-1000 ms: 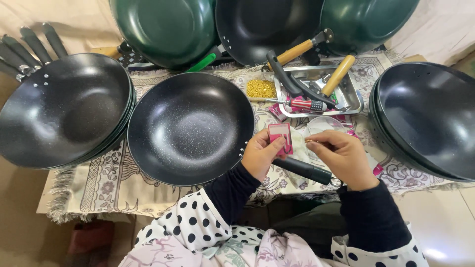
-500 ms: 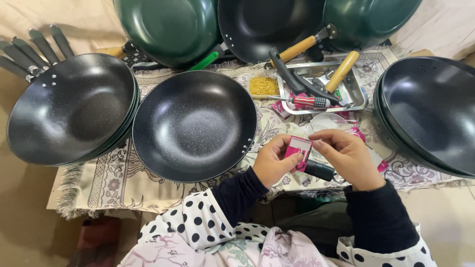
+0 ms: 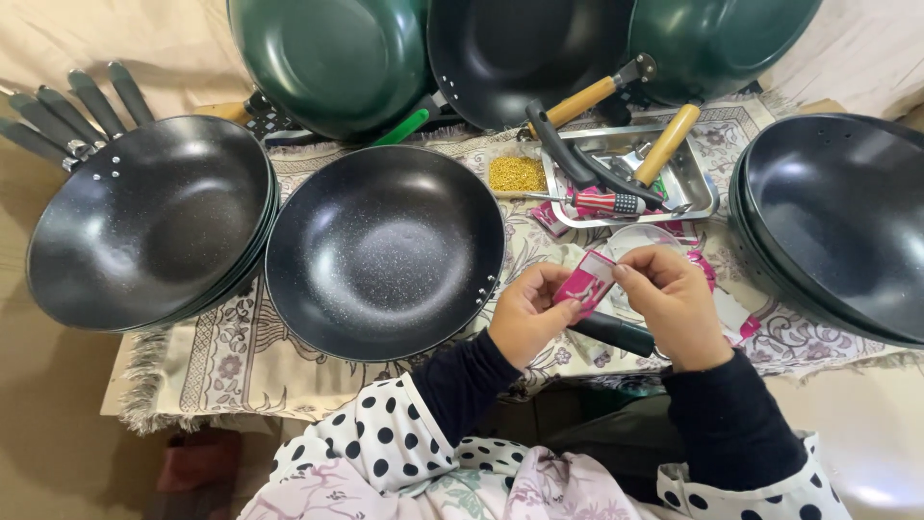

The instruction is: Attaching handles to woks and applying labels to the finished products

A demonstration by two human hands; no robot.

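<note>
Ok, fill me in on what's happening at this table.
A person holds a small pink packet between both hands, left hand and right hand, over a patterned cloth. A black wok sits just left of them, a metal tray of tools behind, more woks stacked at both sides.

Small pink-and-white packet point(image 3: 587, 285) pinched between both hands above the patterned cloth point(image 3: 289, 376).

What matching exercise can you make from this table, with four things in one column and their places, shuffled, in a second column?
Things:
1. pink packet
2. screwdriver
3. yellow bits
4. black handle

Places:
A. in the metal tray
B. on the cloth left of the tray
C. between both hands
D. on the cloth beneath the hands

Pairs: 1-C, 2-A, 3-B, 4-D. The left hand and right hand hold the packet together.
</note>
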